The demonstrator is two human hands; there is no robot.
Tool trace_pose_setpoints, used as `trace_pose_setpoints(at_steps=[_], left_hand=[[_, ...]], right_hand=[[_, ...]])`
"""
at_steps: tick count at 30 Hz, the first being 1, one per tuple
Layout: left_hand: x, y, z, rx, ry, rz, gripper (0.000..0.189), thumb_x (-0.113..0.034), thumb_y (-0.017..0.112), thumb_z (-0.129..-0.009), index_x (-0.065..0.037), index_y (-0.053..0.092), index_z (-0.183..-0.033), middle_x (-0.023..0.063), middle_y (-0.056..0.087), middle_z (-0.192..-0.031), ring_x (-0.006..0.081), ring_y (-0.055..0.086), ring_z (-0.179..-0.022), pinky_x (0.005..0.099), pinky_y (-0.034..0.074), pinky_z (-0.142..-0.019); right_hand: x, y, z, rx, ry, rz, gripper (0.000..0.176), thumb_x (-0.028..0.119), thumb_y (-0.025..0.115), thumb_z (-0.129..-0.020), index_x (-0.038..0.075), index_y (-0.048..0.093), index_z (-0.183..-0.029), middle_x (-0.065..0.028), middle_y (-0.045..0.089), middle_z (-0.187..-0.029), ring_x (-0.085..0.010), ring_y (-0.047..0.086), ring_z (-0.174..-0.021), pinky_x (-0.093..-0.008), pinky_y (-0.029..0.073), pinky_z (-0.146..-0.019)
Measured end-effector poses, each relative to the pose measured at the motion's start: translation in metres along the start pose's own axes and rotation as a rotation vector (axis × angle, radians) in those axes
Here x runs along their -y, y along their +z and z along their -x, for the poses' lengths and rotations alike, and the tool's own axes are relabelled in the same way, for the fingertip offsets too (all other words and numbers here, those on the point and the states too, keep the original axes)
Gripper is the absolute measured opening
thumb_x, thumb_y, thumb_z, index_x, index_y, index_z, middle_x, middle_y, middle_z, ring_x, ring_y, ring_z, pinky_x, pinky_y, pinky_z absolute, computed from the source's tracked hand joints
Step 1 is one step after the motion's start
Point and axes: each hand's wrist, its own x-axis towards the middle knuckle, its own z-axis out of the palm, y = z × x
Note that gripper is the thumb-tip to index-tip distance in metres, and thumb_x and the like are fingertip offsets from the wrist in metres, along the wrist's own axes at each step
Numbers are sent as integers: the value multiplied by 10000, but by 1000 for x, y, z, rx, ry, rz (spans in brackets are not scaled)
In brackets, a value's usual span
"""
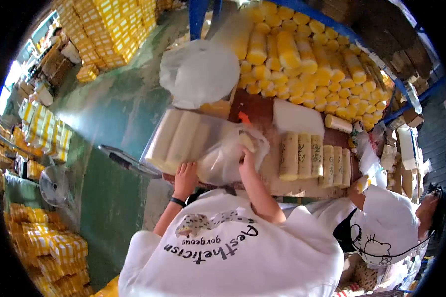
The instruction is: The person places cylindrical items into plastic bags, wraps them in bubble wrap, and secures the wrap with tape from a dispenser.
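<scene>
Right in front of me lies a clear plastic bag [218,163] with several pale cream rolls [176,138] side by side in its left end. My left hand [186,177] rests with fingers stretched over the near end of the rolls. At the bag's crumpled right end, my right hand [246,157] has its fingers closed on the plastic, beside a small beige piece [248,142] that I cannot make out. Behind the bag stands a bulky white plastic bundle [200,72].
Printed rolls [302,156] lie in a row on the table to the right, near a white sheet [298,118]. Yellow-and-white rolls [312,64] are piled behind. A co-worker [386,222] sits at right. Yellow boxes [104,29] and a fan [54,185] stand left.
</scene>
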Motion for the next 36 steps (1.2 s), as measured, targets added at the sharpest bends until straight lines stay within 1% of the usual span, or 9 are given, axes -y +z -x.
trace_pose_setpoints(at_steps=[2, 7, 10, 15, 19, 21, 26, 29, 36], left_hand=[[-5, 1, 0, -9, -31, -3, 388, -143, 589, -693, -25, 542, -1060, 111, 553, -1001, 274, 506, -965, 390, 405, -880], [-12, 14, -3, -77, -63, -49, 345, -111, 590, -681, -38, 547, -1015, 122, 544, -967, 300, 499, -978, 410, 400, -864], [-24, -5, -7, 13, -128, -3, 406, -62, 583, -648, -48, 544, -1052, 127, 537, -1006, 309, 483, -1020, 410, 398, -866], [-58, -19, -35, -143, -324, 316, 514, 60, 491, -622, -48, 524, -1123, 142, 526, -1092, 365, 444, -1069, 449, 374, -916], [-134, -30, -88, -79, -128, 513, 453, 64, 483, -659, -21, 532, -1101, 138, 541, -1063, 361, 517, -967, 435, 444, -842], [-165, 0, -111, -5, 150, 457, 395, 28, 524, -678, -7, 538, -1071, 144, 548, -1048, 347, 546, -921, 410, 477, -804], [-182, 130, -120, 529, -30, -29, 390, -169, 493, -818, -56, 511, -1190, 102, 519, -1154, 281, 469, -1115, 409, 378, -957], [-167, 146, -110, 458, 182, -344, 430, -194, 448, -855, -63, 475, -1264, 132, 499, -1225, 284, 449, -1174, 410, 344, -1003], [-122, 163, -75, 466, -401, 208, 448, -142, 407, -887, -53, 414, -1326, 174, 398, -1356, 306, 361, -1267, 368, 277, -1065]], right_hand=[[20, 6, 31, -27, -36, 8, 135, 82, 688, -717, 93, 652, -847, 37, 618, -722, -91, 547, -562, -231, 386, -468], [53, -7, 32, 173, -375, 149, 744, -30, 786, -568, 41, 448, -1228, -86, 565, -1093, -238, 540, -1027, -372, 474, -868], [97, -11, 44, 154, -490, 370, 860, -31, 818, -516, 32, 399, -1264, -91, 544, -1141, -254, 530, -1055, -369, 473, -884], [203, -19, 79, 286, -608, 173, 917, -5, 836, -466, 26, 387, -1266, -97, 532, -1161, -237, 524, -1081, -368, 474, -894], [250, -47, 79, 222, -689, 139, 952, -7, 820, -429, 30, 374, -1270, -87, 526, -1152, -228, 524, -1065, -368, 463, -902], [254, -75, 62, 155, -746, 181, 963, -6, 816, -420, 34, 368, -1272, -78, 519, -1151, -228, 518, -1061, -368, 449, -916], [250, -106, 50, 66, -669, 282, 952, -84, 772, -425, 53, 356, -1270, -70, 503, -1154, -233, 492, -1084, -340, 427, -924], [254, -108, 52, 26, -512, 246, 914, -116, 746, -426, 58, 373, -1243, -68, 515, -1133, -231, 509, -1053, -328, 444, -884], [254, -104, 7, 86, -438, 440, 854, -36, 806, -463, 55, 391, -1204, -82, 535, -1116, -225, 523, -1026, -333, 452, -867]])
